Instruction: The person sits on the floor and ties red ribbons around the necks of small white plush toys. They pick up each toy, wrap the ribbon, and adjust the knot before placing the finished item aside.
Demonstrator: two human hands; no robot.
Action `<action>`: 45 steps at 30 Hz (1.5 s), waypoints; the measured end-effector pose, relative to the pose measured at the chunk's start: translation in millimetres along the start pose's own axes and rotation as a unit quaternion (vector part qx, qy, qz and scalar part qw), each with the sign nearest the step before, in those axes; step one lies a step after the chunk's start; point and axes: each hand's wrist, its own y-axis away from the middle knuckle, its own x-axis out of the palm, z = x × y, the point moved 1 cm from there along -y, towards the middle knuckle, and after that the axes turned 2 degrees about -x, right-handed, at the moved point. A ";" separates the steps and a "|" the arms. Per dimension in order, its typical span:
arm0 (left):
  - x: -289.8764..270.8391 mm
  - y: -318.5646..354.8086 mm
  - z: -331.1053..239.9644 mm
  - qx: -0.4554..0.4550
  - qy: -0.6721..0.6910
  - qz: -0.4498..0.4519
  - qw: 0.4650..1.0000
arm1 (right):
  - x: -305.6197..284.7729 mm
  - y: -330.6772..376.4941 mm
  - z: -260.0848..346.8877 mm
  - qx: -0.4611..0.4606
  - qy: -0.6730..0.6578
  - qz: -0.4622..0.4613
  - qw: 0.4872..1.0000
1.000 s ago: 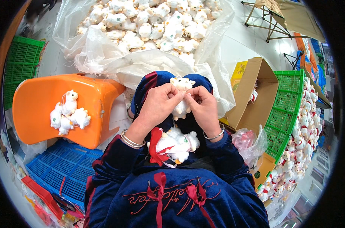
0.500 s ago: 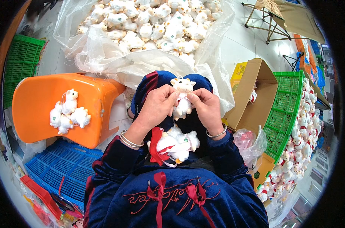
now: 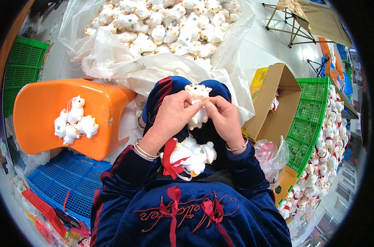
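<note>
The left hand (image 3: 174, 112) and right hand (image 3: 225, 118) pinch 1 white plush animal (image 3: 198, 119) between thumbs and fingertips at its neck, by the knees (image 3: 161, 92). Nearer, more white plush toys (image 3: 196, 157) lie on the lap beside red ribbon (image 3: 168, 158). To the left, 4 similar toys (image 3: 76, 110) rest on an orange stool (image 3: 34, 123); on the far side, a plastic bag (image 3: 109, 61) holds a heap (image 3: 166, 26).

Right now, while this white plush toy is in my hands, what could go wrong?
The plush toy might slip, as the left hand and right hand meet it mainly at the fingertips. The toys on the lap could slide off if you shift. The red ribbon might catch on the nearby left-wrist bangles.
</note>
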 end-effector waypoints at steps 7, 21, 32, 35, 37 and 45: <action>2.7 1.7 0.2 0.015 -0.049 -0.015 0.999 | 1.6 -4.6 -5.1 -0.036 0.032 -0.017 0.999; 3.0 4.2 -4.0 0.017 -0.079 -0.015 0.997 | 2.3 -7.9 -16.3 0.034 -0.065 -0.012 0.997; 1.3 2.4 -8.5 0.002 -0.077 -0.020 0.997 | 6.0 -5.4 -8.1 -0.003 0.015 -0.024 1.000; 4.3 1.4 -4.7 0.005 -0.075 -0.027 0.997 | 6.8 -7.3 -12.5 -0.035 0.053 -0.038 0.997; 6.2 1.1 -1.1 0.018 -0.077 -0.031 0.996 | 5.7 -7.9 -17.7 -0.030 0.031 -0.040 0.998; 5.9 1.8 2.2 0.023 -0.054 -0.030 0.998 | 4.5 -10.4 -11.2 0.010 0.018 -0.026 0.999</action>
